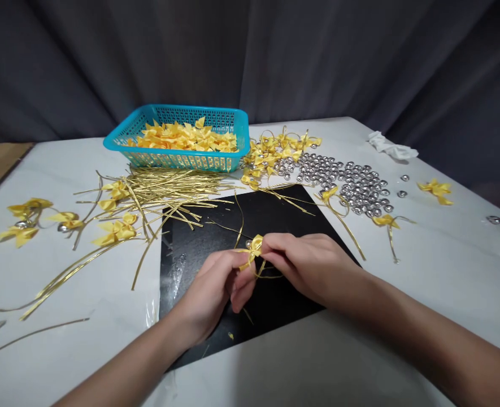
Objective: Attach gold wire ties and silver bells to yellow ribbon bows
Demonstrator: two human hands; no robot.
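Both hands meet over a black mat (275, 215) in the middle of the white table (423, 265). My left hand (216, 291) and my right hand (304, 263) pinch one small yellow ribbon bow (255, 245) between their fingertips. A thin gold twist wire (238, 223) runs up from the bow and loops below it. A small silver bead seems to sit at the bow, partly hidden by fingers.
A blue basket (177, 161) of yellow bows stands at the back. A bundle of gold wires (165, 189) lies in front of it. Silver beads (351, 181) are heaped at the right. Finished bows (29, 217) lie left. A white cloth (391, 147) lies far right.
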